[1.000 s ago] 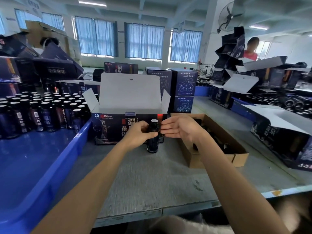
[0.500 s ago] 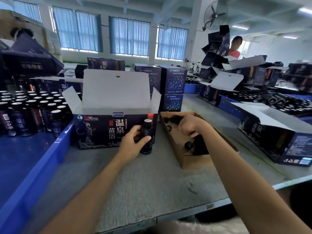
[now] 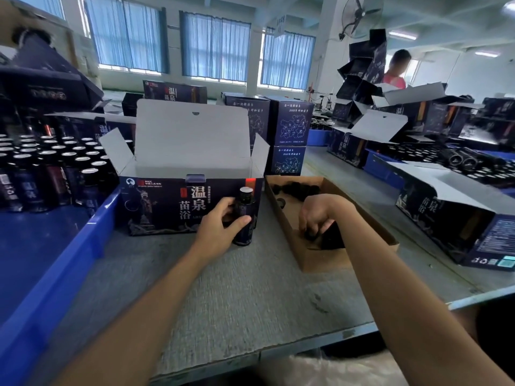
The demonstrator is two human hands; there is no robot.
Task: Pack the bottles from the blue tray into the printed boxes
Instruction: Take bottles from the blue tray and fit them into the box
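Fingers of the left hand (image 3: pixel 217 227) grip a bottle (image 3: pixel 246 204) on the counter (image 3: pixel 250 288) by the open box (image 3: pixel 167 207). Right hand (image 3: pixel 320 213) fingers pinch a dark thing (image 3: pixel 310 235) in the brown box (image 3: pixel 320 260). Many bottles (image 3: pixel 55 168) wait in the tray (image 3: pixel 92 240); most packing looks left.

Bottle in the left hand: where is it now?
Head view, centre: the bottle stands on the grey table before the open printed box, left of the brown cardboard tray.

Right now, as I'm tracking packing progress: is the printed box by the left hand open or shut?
Open: the printed box has its white lid raised and both side flaps splayed outward.
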